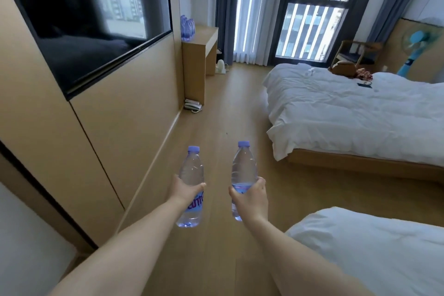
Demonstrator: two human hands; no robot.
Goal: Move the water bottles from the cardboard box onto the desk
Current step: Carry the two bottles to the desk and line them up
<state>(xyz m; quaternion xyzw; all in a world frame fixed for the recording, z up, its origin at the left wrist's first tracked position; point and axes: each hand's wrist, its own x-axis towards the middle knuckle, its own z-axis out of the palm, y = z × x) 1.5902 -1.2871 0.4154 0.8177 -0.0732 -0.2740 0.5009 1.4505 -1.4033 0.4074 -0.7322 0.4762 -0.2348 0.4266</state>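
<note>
My left hand (183,191) grips a clear water bottle (191,170) with a purple cap around its labelled middle, held upright above the floor. My right hand (251,196) grips a second, matching water bottle (243,166) the same way. Far ahead on the left stands the wooden desk (204,42), with several purple-capped bottles (187,27) grouped on its near end against the wall. The cardboard box is not in view.
A wooden floor aisle (228,113) runs from me toward the desk. A wall-mounted TV (84,19) and panelled wall line the left. Two white beds (355,113) flank the right. A phone (192,104) lies on the floor by the desk's side panel.
</note>
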